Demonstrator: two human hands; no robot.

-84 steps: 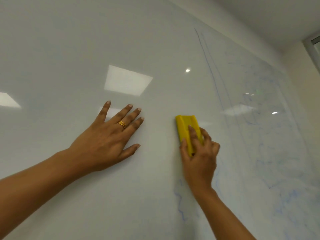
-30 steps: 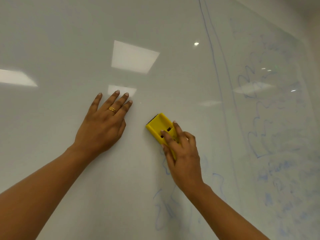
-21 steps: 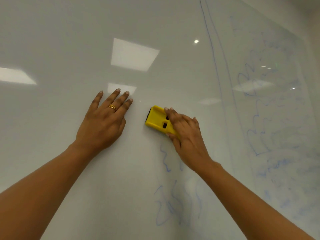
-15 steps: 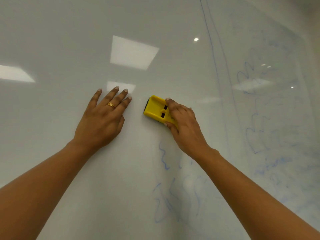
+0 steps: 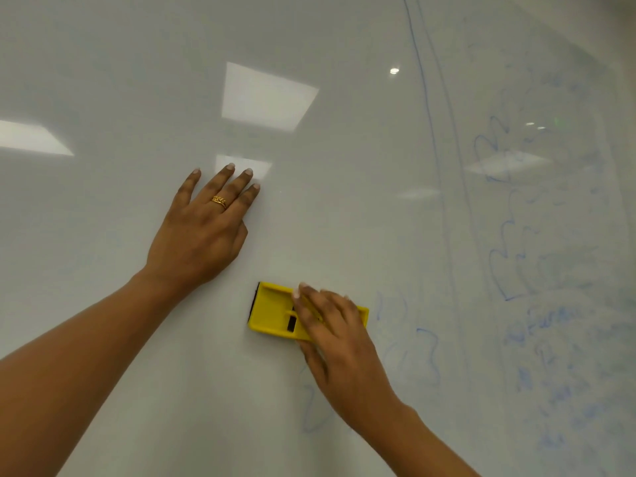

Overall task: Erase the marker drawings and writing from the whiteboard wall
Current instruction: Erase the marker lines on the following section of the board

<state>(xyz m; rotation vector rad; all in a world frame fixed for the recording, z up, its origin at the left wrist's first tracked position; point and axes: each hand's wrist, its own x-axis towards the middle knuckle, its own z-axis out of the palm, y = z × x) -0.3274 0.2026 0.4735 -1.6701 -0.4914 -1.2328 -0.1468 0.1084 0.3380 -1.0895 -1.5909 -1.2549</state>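
I saw the left hand [image 5: 203,232] flat on the whiteboard [image 5: 103,80], fingers straight. Lower right of it, the right hand [image 5: 339,342] gripped the yellow eraser [image 5: 272,313] against the surface, just left of faint blue scribbles [image 5: 426,352].

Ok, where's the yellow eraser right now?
In the head view the yellow eraser sits flat against the whiteboard wall at lower centre, held by the right hand, just below and right of the left hand.
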